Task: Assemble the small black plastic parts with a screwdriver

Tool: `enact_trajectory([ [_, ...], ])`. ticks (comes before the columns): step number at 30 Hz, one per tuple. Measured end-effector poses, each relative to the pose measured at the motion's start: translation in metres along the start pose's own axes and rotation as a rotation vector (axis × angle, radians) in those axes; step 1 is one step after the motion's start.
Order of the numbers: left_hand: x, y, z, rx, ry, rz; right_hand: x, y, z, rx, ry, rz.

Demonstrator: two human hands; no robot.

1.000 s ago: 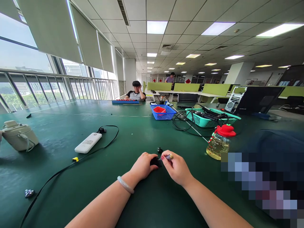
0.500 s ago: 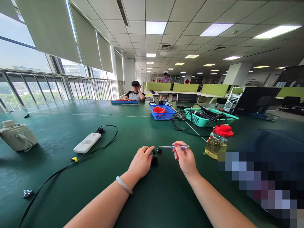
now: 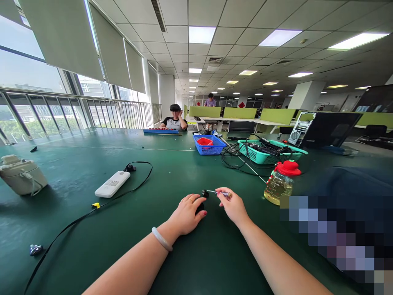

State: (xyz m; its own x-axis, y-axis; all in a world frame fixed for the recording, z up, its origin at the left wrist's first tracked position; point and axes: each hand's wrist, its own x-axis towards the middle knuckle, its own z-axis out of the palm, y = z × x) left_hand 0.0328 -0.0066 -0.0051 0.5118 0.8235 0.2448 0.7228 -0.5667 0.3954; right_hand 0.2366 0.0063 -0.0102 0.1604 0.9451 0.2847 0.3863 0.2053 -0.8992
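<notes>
My left hand (image 3: 188,213) lies curled over a small black object (image 3: 199,207) on the green table (image 3: 129,229), covering most of it. My right hand (image 3: 233,207) pinches a small screwdriver (image 3: 219,192) with a clear purple handle, its metal tip pointing left at a second small black part (image 3: 204,193) on the table. A pale bangle sits on my left wrist. What the black object under my left hand is cannot be made out.
A white power bank (image 3: 112,184) with a black cable (image 3: 92,209) lies to the left. A glass jar with a red lid (image 3: 281,183) stands right of my hands. Blue basket (image 3: 210,144), teal basket (image 3: 270,152) and a cream appliance (image 3: 21,175) sit farther off. A seated person (image 3: 175,119) works across the table.
My right hand has lowered the screwdriver and drawn it in, so its tip now meets the small black part. My left hand has settled flatter over the black object.
</notes>
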Motion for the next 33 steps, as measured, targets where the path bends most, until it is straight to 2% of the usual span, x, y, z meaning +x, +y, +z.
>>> enact_trajectory([
  [4,0.001,-0.001,0.002,0.057,-0.035,0.017,-0.001,0.001,0.002,0.016,-0.043,-0.016],
  [9,0.004,-0.009,-0.004,0.142,0.066,-0.289,-0.005,-0.004,0.003,0.103,-0.115,-0.051],
  [11,0.003,-0.011,-0.006,0.120,0.070,-0.330,-0.006,-0.007,0.003,0.166,-0.107,-0.070],
  [18,0.001,0.003,-0.003,0.035,-0.086,-0.038,0.001,-0.007,-0.005,0.365,0.173,-0.055],
  [25,0.007,0.017,0.003,0.065,-0.072,-0.026,0.004,-0.002,-0.005,0.394,0.199,-0.044],
  [33,-0.013,0.019,0.000,0.111,-0.010,-0.103,0.005,0.005,-0.004,0.353,0.161,-0.080],
])
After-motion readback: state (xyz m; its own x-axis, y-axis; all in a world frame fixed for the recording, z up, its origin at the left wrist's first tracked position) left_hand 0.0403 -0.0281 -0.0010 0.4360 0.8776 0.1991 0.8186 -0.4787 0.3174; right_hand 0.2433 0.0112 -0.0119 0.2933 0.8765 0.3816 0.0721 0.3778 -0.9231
